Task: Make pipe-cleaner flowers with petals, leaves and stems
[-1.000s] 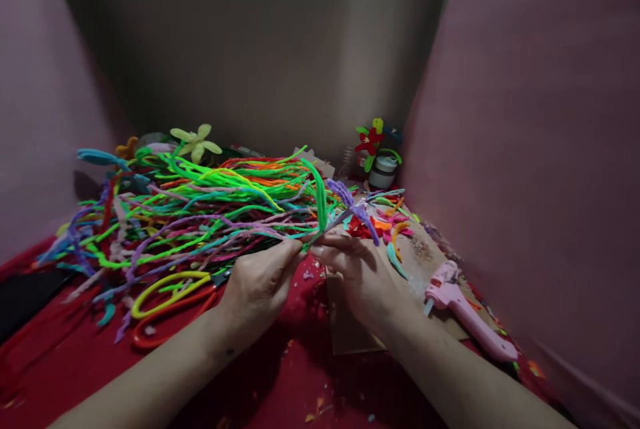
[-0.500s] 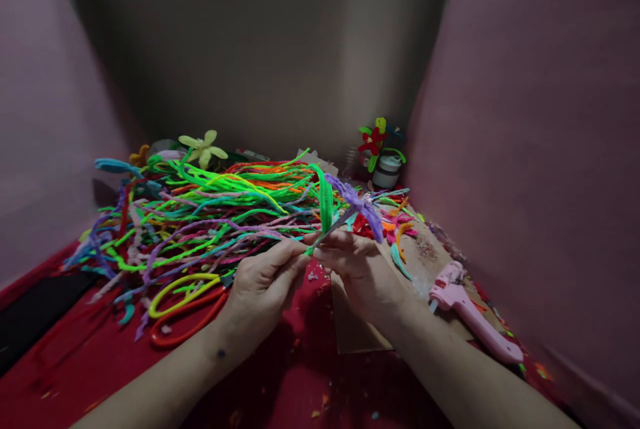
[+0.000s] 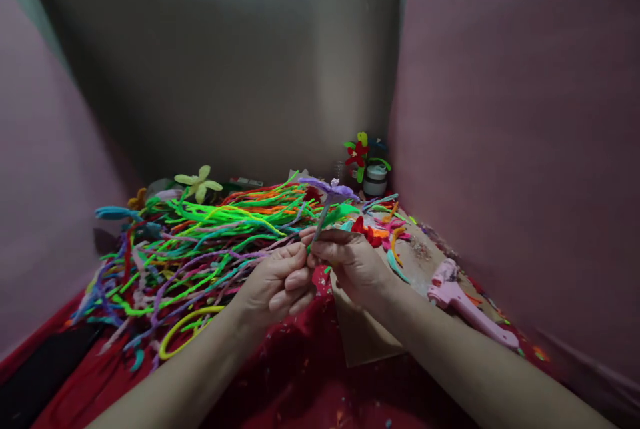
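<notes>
A purple pipe-cleaner flower [image 3: 345, 191] stands on a thin greyish stem [image 3: 321, 221], tilted a little to the right. My right hand [image 3: 357, 267] has its fingers closed around the stem below the bloom. Beside it, my left hand [image 3: 286, 282] pinches a green pipe cleaner [image 3: 309, 249] at the foot of the stem; most of that piece is hidden by the fingers. From behind my right fingers a green leaf-like strip [image 3: 341, 214] sticks out to the right, under the petals. Both hands nearly touch at the fingertips.
A large heap of coloured pipe cleaners [image 3: 210, 242] spreads behind my left hand. Yellow-handled scissors [image 3: 167, 342] lie partly under my left forearm. A pink glue gun [image 3: 470, 309] rests on cardboard [image 3: 425, 262] at right. A jar [image 3: 375, 180] and finished flowers [image 3: 357, 154] stand at back.
The flower has turned more upright and its green strip has swung down to the right. My left fingers have curled in. The view has tipped up.
</notes>
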`<state>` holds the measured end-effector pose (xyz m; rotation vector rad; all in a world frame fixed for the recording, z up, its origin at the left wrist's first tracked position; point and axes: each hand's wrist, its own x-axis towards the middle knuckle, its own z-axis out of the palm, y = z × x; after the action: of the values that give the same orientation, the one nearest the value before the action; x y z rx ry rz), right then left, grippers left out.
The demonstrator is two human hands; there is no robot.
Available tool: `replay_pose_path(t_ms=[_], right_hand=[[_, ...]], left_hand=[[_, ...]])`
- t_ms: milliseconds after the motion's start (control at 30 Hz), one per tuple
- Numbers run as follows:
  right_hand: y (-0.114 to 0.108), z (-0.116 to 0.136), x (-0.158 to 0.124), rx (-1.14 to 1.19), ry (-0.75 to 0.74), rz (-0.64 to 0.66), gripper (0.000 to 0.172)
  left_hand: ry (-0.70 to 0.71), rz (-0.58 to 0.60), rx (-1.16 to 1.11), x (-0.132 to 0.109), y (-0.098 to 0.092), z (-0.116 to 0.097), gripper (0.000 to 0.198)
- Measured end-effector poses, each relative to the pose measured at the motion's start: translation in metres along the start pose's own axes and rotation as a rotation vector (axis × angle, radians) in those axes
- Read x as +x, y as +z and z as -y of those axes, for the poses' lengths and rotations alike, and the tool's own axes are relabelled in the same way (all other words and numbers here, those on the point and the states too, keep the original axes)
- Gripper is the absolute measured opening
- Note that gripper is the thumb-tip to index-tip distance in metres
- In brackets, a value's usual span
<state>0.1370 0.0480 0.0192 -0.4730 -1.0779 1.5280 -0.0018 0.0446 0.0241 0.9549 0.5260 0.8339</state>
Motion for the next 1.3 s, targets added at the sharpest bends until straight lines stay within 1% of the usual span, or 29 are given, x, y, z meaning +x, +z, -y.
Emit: replay_pose_path(t_ms=[100, 133, 200, 267, 333, 433, 500, 567, 633, 733, 800, 933, 1000, 1067, 1133, 1200, 1300], right_hand=[[-0.005, -0.001, -0.004, 0.019, -0.004, -0.099, 0.01], [-0.007, -0.002, -0.006, 0.03, 0.014, -0.124, 0.011], [-0.011, -0.001, -0.009, 0.06, 0.071, -0.159, 0.016], [-0.013, 0.0, -0.011, 0.101, 0.109, -0.175, 0.019], [-0.012, 0.0, -0.01, 0.121, 0.093, -0.191, 0.017], [-0.007, 0.001, -0.006, 0.1, 0.06, -0.204, 0.012], [-0.003, 0.0, -0.002, 0.057, 0.03, -0.195, 0.011], [0.0, -0.001, 0.001, 0.02, -0.007, -0.176, 0.011], [-0.001, -0.003, 0.001, 0.014, -0.012, -0.158, 0.013], [-0.006, -0.006, -0.001, 0.035, 0.024, -0.144, 0.014], [-0.01, -0.008, -0.004, 0.035, 0.019, -0.142, 0.013], [-0.015, -0.01, -0.006, -0.007, -0.038, -0.116, 0.011], [-0.017, -0.01, -0.006, -0.035, -0.07, -0.079, 0.01], [-0.017, -0.009, -0.006, -0.075, -0.097, -0.03, 0.01], [-0.017, -0.007, -0.007, -0.169, -0.114, 0.014, 0.008], [-0.017, -0.005, -0.008, -0.258, -0.132, 0.017, 0.01], [-0.015, -0.003, -0.011, -0.285, -0.142, -0.055, 0.014]], left_hand=[[-0.013, -0.015, 0.09, 0.006, 0.003, 0.004, 0.021], [-0.004, -0.033, 0.163, 0.007, 0.005, 0.005, 0.022], [0.048, -0.087, 0.388, 0.008, 0.01, 0.006, 0.022], [0.155, -0.165, 0.686, 0.007, 0.015, 0.005, 0.018], [0.306, -0.264, 1.029, 0.006, 0.016, 0.005, 0.016], [0.52, -0.386, 1.502, 0.004, 0.01, 0.006, 0.013], [0.598, -0.425, 1.697, 0.003, 0.003, 0.006, 0.016], [0.642, -0.426, 1.774, 0.002, -0.002, 0.006, 0.017], [0.656, -0.398, 1.743, 0.001, -0.004, 0.006, 0.016], [0.621, -0.36, 1.541, 0.0, -0.001, 0.006, 0.015], [0.52, -0.352, 1.336, 0.0, 0.003, 0.005, 0.016], [0.197, -0.288, 0.78, -0.001, 0.011, 0.001, 0.022], [0.108, -0.238, 0.536, -0.001, 0.011, -0.001, 0.023], [0.059, -0.183, 0.359, 0.0, 0.009, -0.001, 0.022], [0.012, -0.111, 0.235, 0.001, 0.006, 0.0, 0.02], [-0.035, -0.044, 0.149, 0.002, 0.002, 0.001, 0.018], [-0.063, -0.002, 0.128, 0.003, 0.0, 0.002, 0.019]])
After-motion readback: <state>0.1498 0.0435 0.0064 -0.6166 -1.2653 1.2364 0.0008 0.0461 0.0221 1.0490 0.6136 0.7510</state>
